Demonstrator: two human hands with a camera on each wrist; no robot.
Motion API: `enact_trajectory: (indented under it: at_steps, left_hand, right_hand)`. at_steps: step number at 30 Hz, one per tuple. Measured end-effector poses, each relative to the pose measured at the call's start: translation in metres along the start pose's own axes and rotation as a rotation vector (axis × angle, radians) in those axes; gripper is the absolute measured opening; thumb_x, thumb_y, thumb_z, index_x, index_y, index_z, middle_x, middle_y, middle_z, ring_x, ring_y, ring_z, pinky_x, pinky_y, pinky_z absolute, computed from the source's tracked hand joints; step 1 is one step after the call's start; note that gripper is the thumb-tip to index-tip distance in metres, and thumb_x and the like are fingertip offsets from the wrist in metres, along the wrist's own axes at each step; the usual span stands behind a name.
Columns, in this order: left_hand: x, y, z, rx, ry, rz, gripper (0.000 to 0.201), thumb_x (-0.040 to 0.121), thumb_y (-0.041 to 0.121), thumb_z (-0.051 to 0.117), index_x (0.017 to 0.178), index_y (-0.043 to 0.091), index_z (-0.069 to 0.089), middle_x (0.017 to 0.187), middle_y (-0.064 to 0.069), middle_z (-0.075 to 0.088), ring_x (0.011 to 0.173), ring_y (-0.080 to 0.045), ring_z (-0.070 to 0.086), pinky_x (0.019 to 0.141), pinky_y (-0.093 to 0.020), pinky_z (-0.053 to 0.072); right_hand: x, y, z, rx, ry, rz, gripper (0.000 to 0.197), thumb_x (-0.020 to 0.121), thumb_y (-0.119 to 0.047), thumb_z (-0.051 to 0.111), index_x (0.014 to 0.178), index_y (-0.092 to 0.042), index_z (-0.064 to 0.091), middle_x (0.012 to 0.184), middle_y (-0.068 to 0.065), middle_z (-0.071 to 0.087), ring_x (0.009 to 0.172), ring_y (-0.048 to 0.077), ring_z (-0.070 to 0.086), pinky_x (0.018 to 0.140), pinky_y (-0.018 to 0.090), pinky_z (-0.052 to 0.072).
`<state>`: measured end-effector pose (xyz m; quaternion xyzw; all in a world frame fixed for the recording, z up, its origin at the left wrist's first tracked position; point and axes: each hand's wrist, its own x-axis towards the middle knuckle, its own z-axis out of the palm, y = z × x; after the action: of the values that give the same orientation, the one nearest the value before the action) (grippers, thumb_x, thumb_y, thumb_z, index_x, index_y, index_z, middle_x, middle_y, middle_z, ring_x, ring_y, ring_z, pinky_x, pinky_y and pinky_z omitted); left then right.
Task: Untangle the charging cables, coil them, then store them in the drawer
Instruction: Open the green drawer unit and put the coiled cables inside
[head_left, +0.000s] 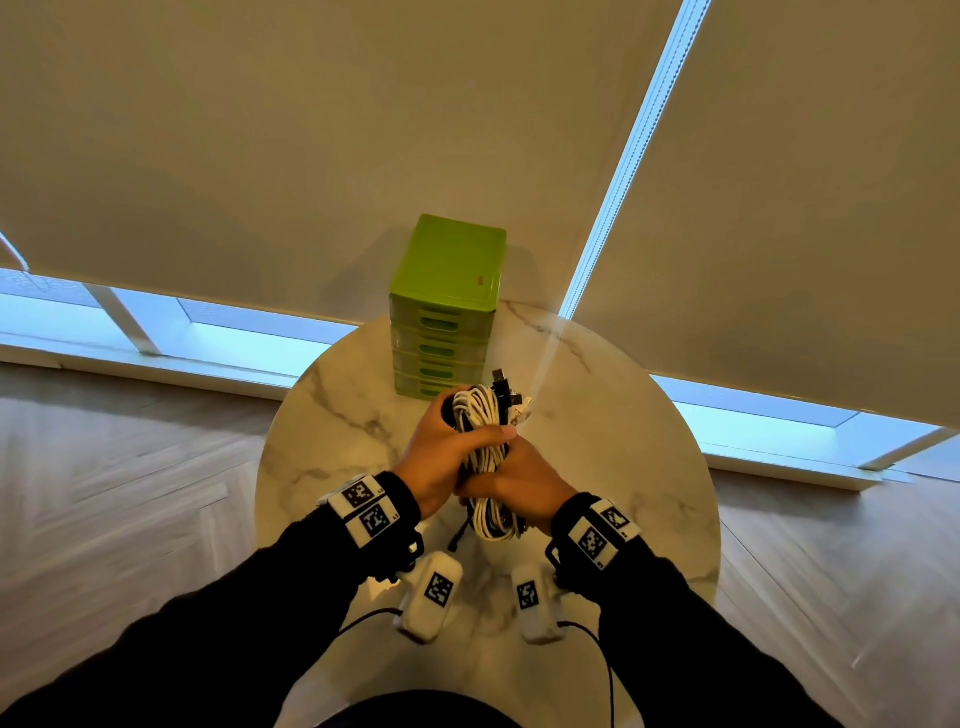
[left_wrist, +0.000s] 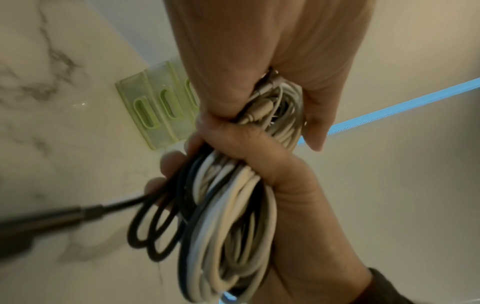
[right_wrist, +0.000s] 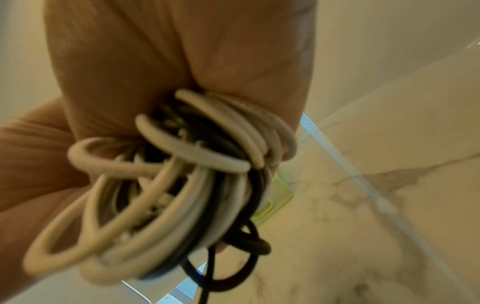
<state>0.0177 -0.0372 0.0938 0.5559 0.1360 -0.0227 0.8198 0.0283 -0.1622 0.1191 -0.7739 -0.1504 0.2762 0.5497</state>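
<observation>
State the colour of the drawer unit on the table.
Bright green drawer unit, clearest in the head view.

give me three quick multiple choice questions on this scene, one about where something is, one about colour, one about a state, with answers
1. Where does the drawer unit stand?
A. at the far edge of the marble table, by the blinds
B. on the floor
C. on the person's lap

2. What colours are the cables in the bundle?
A. red and yellow
B. white and black
C. all green

3. How is the bundle held?
A. lying loose on the table
B. hanging from a drawer
C. gripped by both hands, left hand and right hand

Answers: 1 A, the head view shows it at the table's far edge; 2 B, both wrist views show white and black loops; 3 C, fingers of both hands wrap the bundle above the table.
</observation>
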Motion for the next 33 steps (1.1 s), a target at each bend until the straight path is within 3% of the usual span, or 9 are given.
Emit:
enact_trajectory:
  at_steps: [4,6,8,12,17,20,24,30,33]
  left_hand:
    - [0.001,0.012,-0.006,-0.067,-0.073,-0.072,0.065,0.071,0.016,0.085,0.131,0.011,0.060,0.125,-0.017,0.068,0.118,-0.029,0.065,0.103,-0.046,0.052]
    - [0.002,0.016,-0.011,-0.068,-0.108,-0.089,0.050,0.082,0.023,0.072,0.129,0.009,0.061,0.125,-0.018,0.068,0.116,-0.027,0.064,0.103,-0.042,0.049]
    - [0.005,0.016,-0.018,-0.040,-0.108,-0.099,0.034,0.096,0.030,0.057,0.123,0.012,0.065,0.119,-0.010,0.071,0.115,-0.021,0.065,0.100,-0.036,0.051]
    - [0.014,0.006,-0.039,-0.002,-0.050,-0.158,0.043,0.106,0.045,0.035,0.119,0.018,0.066,0.111,0.002,0.076,0.110,-0.011,0.068,0.096,-0.028,0.051]
    - [0.043,-0.020,-0.077,0.017,0.143,-0.227,0.043,0.107,0.046,0.036,0.129,0.015,0.055,0.136,-0.006,0.062,0.123,-0.016,0.059,0.101,-0.033,0.046]
    - [0.073,-0.038,-0.092,-0.053,0.198,-0.283,0.043,0.108,0.042,0.037,0.134,0.011,0.052,0.140,-0.010,0.059,0.123,-0.020,0.059,0.100,-0.033,0.046]
    - [0.114,-0.057,-0.092,-0.167,0.263,-0.321,0.038,0.107,0.035,0.043,0.132,0.008,0.052,0.134,-0.014,0.061,0.110,-0.018,0.063,0.092,-0.031,0.051]
    - [0.161,-0.075,-0.079,-0.250,0.300,-0.362,0.025,0.107,0.033,0.044,0.106,0.015,0.060,0.110,-0.007,0.070,0.121,-0.026,0.062,0.111,-0.043,0.044]
    - [0.174,-0.078,-0.078,-0.278,0.310,-0.358,0.023,0.105,0.035,0.048,0.108,0.018,0.062,0.108,-0.005,0.069,0.113,-0.025,0.064,0.090,-0.034,0.050]
  right_hand:
    - [0.004,0.002,0.000,0.026,0.042,0.062,0.039,0.076,0.007,0.073,0.112,-0.007,0.066,0.098,0.017,0.072,0.086,0.029,0.072,0.075,0.037,0.061]
    - [0.005,0.003,0.000,-0.005,0.061,0.106,0.026,0.075,0.002,0.074,0.097,-0.013,0.069,0.086,0.013,0.071,0.076,0.024,0.070,0.072,0.036,0.059]
    - [0.008,0.003,0.002,-0.040,0.088,0.132,0.019,0.073,-0.003,0.075,0.087,-0.015,0.069,0.080,0.010,0.070,0.072,0.020,0.068,0.072,0.036,0.058]
    - [0.018,0.012,0.006,-0.072,0.130,0.168,0.014,0.070,-0.006,0.076,0.076,-0.014,0.066,0.069,0.003,0.067,0.064,0.013,0.063,0.063,0.029,0.053]
    - [0.032,0.035,0.007,-0.008,0.142,0.213,0.017,0.068,-0.007,0.077,0.076,-0.018,0.068,0.073,0.007,0.070,0.070,0.024,0.069,0.073,0.042,0.059]
    - [0.046,0.050,0.003,0.022,0.135,0.225,0.019,0.071,-0.003,0.077,0.078,-0.018,0.068,0.072,0.004,0.070,0.069,0.020,0.069,0.071,0.040,0.058]
    - [0.062,0.064,-0.004,0.046,0.117,0.247,0.029,0.074,-0.001,0.078,0.086,-0.026,0.069,0.075,-0.010,0.072,0.073,0.004,0.068,0.073,0.028,0.051]
    - [0.077,0.074,-0.014,-0.002,0.070,0.229,0.032,0.074,-0.005,0.080,0.095,-0.025,0.068,0.086,-0.005,0.073,0.081,0.008,0.070,0.075,0.029,0.054]
    - [0.078,0.078,-0.017,0.018,0.084,0.224,0.032,0.074,-0.003,0.080,0.098,-0.022,0.070,0.091,0.000,0.074,0.084,0.011,0.070,0.079,0.031,0.056]
